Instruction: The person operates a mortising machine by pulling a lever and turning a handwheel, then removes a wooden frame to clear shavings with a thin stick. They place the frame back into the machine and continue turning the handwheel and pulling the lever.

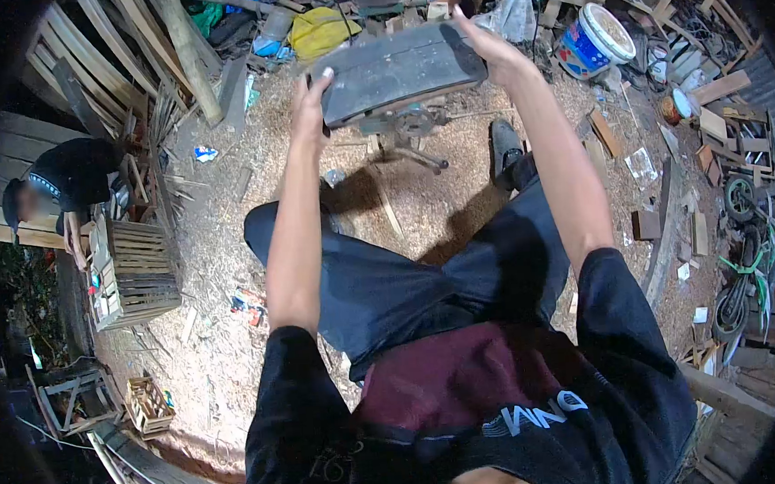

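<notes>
A dark, worn rectangular chair seat (399, 68) is held out in front of me, above a sawdust-covered floor. My left hand (311, 105) grips its left edge and my right hand (487, 48) grips its right edge. Under the seat hangs a metal base with legs (409, 134). My legs in dark trousers and one black shoe (504, 150) show below it.
Another person in black (69, 182) bends beside a wooden slat crate (134, 271) at left. A smaller crate (149, 405) lies lower left. A blue and white bucket (595, 41) stands upper right. Wood planks and scraps ring the floor; a bicycle (743, 256) lies at right.
</notes>
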Available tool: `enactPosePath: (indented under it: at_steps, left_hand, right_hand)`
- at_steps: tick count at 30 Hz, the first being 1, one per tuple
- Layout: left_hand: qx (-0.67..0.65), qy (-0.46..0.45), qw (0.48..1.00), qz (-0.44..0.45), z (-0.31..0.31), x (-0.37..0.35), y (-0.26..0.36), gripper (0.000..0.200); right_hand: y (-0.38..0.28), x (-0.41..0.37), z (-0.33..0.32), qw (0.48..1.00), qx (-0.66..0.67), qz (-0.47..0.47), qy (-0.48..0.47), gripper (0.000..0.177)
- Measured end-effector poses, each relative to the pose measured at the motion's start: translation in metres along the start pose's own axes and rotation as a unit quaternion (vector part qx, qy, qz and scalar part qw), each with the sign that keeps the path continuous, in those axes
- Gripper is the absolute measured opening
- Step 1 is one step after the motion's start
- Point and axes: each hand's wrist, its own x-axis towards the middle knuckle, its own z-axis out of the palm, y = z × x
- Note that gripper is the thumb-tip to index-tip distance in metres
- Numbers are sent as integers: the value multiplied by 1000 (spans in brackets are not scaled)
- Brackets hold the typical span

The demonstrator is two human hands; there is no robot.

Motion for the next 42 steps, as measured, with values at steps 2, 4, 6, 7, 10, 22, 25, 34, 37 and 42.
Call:
enactPosePath:
  at_steps: [2, 4, 6, 7, 10, 22, 25, 34, 37, 42]
  left_hand:
    - [-144, -19, 971, -192, -15, 3, -9, 54]
    - [-218, -24, 950, -222, -29, 5, -45, 52]
    - [-314, -72, 910, -262, -35, 5, -75, 51]
    - [-371, -117, 875, -288, -32, -1, -86, 51]
    - [-452, -51, 799, -395, -31, -14, -127, 56]
    - [-377, 124, 844, -362, 56, 6, -158, 42]
    - [-385, 94, 849, -350, 68, 22, -185, 44]
    - [-323, 68, 854, -403, 121, 43, -209, 37]
    - [-358, 30, 822, -442, 124, 52, -209, 38]
    - [-333, 112, 826, -441, 136, 51, -209, 39]
  right_hand:
    - [-5, -10, -4, 995, 84, 5, -53, 72]
    - [-6, -20, 8, 987, 145, -1, -71, 67]
    - [-1, -26, 27, 994, 98, -32, -25, 71]
    - [4, -24, 31, 996, 75, -47, 1, 73]
    - [38, -6, 31, 995, 88, -35, 19, 80]
    - [122, 12, 18, 992, 108, -57, 5, 56]
    - [167, 31, -8, 982, 165, 9, 92, 38]
    - [396, 137, -87, 959, -181, 120, 183, 35]
    - [443, 170, -71, 960, -219, 36, 173, 45]
    - [439, 194, -64, 930, -342, 71, 116, 32]
